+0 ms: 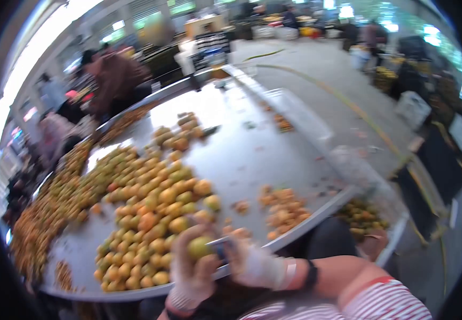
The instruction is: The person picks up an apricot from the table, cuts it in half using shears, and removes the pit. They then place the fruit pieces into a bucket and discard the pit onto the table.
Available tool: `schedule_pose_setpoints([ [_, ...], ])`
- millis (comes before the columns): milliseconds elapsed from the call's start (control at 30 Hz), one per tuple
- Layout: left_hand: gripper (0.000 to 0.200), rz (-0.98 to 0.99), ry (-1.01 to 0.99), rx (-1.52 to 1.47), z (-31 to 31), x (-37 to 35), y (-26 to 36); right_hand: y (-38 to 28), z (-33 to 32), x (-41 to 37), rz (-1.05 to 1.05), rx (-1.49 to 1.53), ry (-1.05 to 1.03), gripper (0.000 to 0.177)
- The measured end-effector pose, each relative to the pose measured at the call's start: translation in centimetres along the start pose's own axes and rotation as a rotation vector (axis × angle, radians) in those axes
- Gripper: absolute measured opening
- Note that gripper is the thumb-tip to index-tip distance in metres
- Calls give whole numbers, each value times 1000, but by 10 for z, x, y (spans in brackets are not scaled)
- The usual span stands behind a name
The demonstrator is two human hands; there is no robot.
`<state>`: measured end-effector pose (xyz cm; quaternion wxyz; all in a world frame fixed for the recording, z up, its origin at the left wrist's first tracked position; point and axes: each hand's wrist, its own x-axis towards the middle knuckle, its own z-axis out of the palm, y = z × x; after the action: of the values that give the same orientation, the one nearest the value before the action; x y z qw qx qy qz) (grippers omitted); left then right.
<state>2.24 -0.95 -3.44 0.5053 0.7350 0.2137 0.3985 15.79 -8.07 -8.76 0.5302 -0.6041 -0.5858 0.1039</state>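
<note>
In a pale glove, my left hand (192, 269) is closed around a round yellow-green fruit (199, 248) just past the table's near edge. My right hand (253, 262), also gloved, grips a small knife (219, 241). Its short metal blade points left at the fruit's upper side, but blur hides whether it touches. Just beyond my left hand, a large pile of yellow-orange and green fruit (153, 229) covers part of the metal table (231, 154). To the right of my hands is a heap of small, paler orange pieces (287, 209), too blurred to identify.
More fruit and smaller brownish pieces (49, 224) line the table's left side. A clear plastic bin (367, 176) stands along the right edge, with a container of greenish fruit (363, 218) below. Another person (116, 80) is at the table's far left. Crates stand farther back.
</note>
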Motion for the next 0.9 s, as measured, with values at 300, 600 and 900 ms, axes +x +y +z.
schedule_pose_setpoints([
  [300, 44, -76, 1, 103, 19, -2, 10, -17, -14, 16, 337, 257, -217, 30],
  [600, 56, -321, -32, -162, 10, 3, -11, -17, -36, 24, 455, 281, -271, 31],
  [900, 47, -520, -8, -12, 17, 17, 34, -11, -43, 33, 379, 103, -310, 30],
])
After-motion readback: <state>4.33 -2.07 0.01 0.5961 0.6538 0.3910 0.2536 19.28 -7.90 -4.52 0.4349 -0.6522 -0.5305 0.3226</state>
